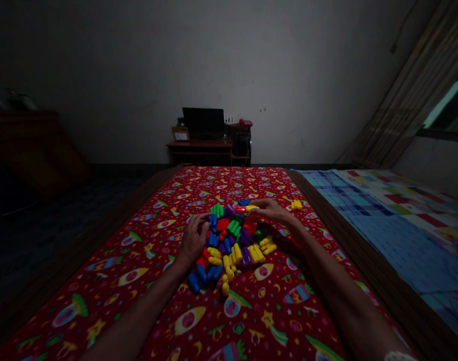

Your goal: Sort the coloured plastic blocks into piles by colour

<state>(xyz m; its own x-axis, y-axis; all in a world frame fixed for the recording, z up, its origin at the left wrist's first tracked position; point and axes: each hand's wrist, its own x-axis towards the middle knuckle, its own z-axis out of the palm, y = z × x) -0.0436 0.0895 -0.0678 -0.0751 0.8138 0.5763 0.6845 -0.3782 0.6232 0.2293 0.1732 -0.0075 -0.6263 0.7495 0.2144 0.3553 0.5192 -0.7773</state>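
A loose pile of plastic toy blocks (234, 229) in blue, green, red, purple and yellow lies on a red patterned cloth. My right hand (271, 209) is at the far right side of the pile, its fingers closed on a yellow toy block (252, 208). A red block (240, 209) touches or adjoins the yellow one; whether they are joined I cannot tell. At the left side of the pile rests my left hand (193, 237), thumb and forefinger apart. Its fingertips are beside a blue block (213, 222). Some of its fingers are hidden.
A single yellow block (296, 204) lies apart to the right. The red cloth (138, 301) covers a bed-like surface with a brown border. Beyond it stands a low desk (200, 144) with a dark monitor (203, 122). Checked bedding (364, 215) spreads at the right.
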